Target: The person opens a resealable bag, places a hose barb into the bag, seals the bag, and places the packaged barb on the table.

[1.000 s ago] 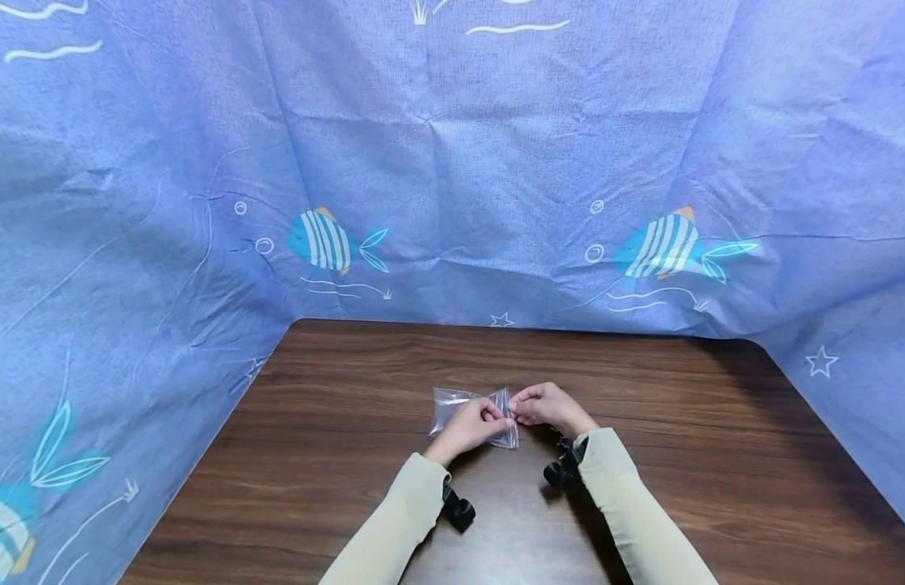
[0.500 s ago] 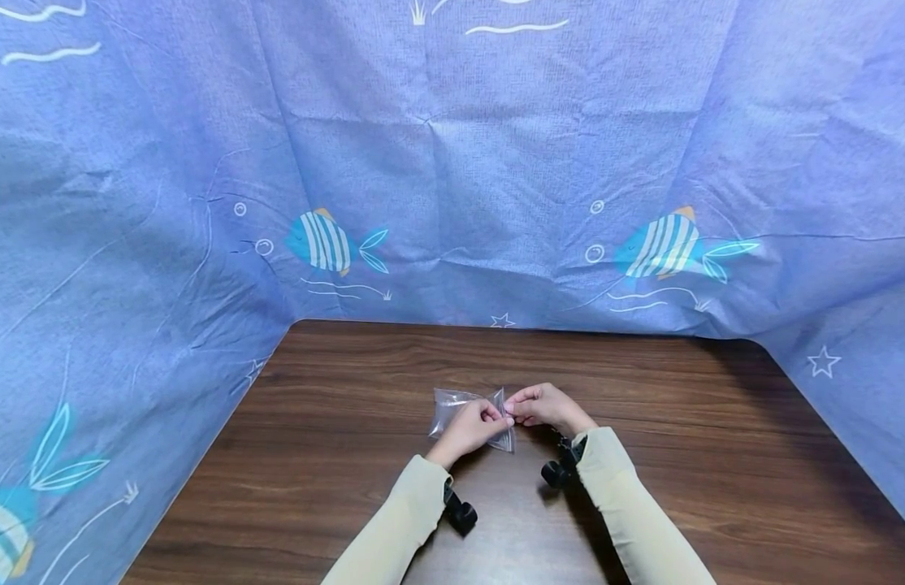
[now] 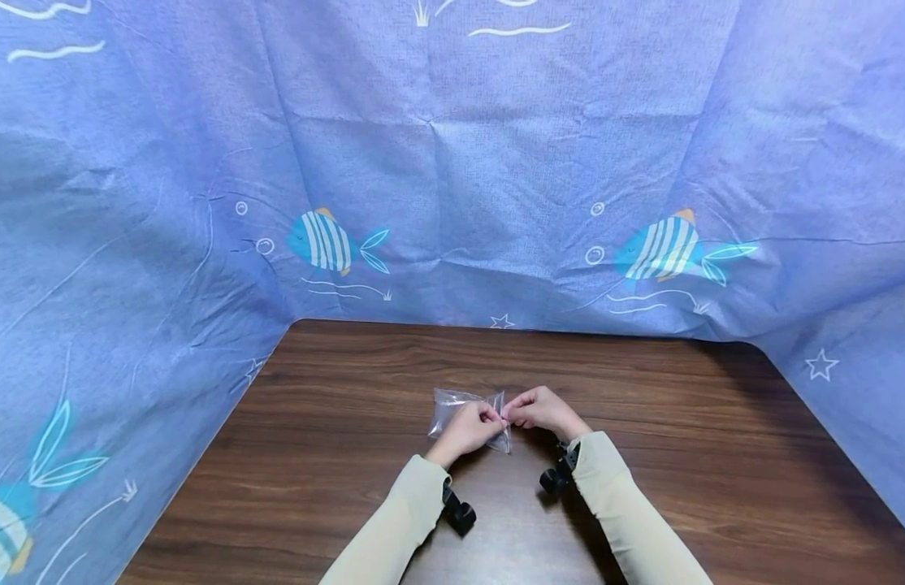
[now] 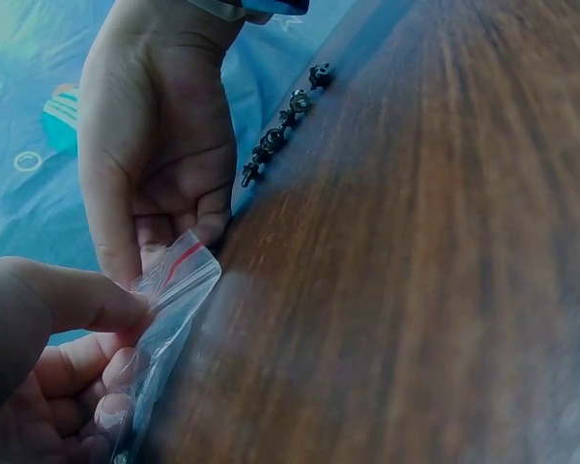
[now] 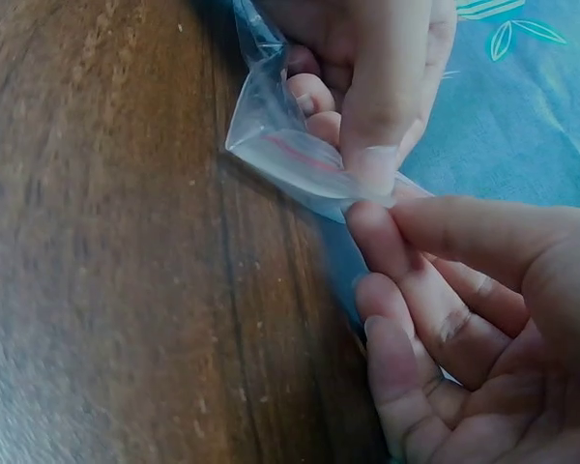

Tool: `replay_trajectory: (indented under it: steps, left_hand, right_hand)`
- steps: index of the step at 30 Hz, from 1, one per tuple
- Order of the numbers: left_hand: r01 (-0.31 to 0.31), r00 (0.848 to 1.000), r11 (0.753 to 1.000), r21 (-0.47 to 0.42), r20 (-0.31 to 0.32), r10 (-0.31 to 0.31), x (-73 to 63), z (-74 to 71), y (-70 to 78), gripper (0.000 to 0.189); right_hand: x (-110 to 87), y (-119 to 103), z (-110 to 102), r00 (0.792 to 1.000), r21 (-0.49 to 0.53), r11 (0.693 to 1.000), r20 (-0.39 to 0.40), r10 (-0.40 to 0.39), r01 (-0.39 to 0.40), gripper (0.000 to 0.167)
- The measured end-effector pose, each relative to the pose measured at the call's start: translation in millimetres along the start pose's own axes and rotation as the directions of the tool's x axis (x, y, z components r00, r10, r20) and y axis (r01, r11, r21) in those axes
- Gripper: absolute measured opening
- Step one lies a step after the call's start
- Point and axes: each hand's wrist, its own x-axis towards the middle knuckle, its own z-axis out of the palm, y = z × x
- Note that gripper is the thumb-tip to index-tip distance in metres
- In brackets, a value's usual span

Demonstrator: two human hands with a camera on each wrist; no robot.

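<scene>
A clear zip bag (image 3: pixel 447 404) with a red line along its seal lies between my hands, its body stretching left across the tabletop. My left hand (image 3: pixel 465 428) pinches it just below the seal, thumb against curled fingers. At the mouth edge, the thumb and forefinger of my right hand (image 3: pixel 542 409) grip the plastic, right beside the left thumb. In the right wrist view the bag's open end (image 5: pixel 290 159) bends between the two hands. The left wrist view shows the sealing strip (image 4: pixel 182 275) sticking up past the left thumb. Fingers hide part of the bag's middle.
A dark wood-grain table (image 3: pixel 335 479) spreads beneath both arms. Blue fish-patterned cloth (image 3: pixel 496 203) hangs behind it and at both sides. Each wrist carries a black camera mount (image 3: pixel 460 516). Small dark metallic pieces (image 4: pixel 274 138) form a row near the right wrist in the left wrist view.
My right hand has shifted slightly left, closer to the left thumb, and the bag's mouth edge has moved left with it. The left hand has stayed nearly in place.
</scene>
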Motion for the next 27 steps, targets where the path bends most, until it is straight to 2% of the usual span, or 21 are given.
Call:
replay_trajectory:
  steps: [12,19,27]
  left_hand:
    - [-0.010,1.000,1.000,-0.012,0.003,0.011,1.6,-2.2,2.3,0.009]
    - [0.001,1.000,1.000,-0.001,-0.014,-0.001,1.4,-1.0,1.9,0.006]
    - [-0.006,1.000,1.000,-0.009,-0.026,0.006,-0.5,-1.6,0.1,0.006]
  right_hand:
    - [-1.8,-4.1,1.3,0.999,-0.039,0.999,-0.031,-0.008,0.007,0.020]
    - [-0.5,1.6,2.2,0.999,-0.020,1.000,-0.053,0.006,-0.007,0.018]
    - [-1.7,-0.9,2.5,0.999,-0.022,1.000,-0.042,0.007,-0.008,0.020]
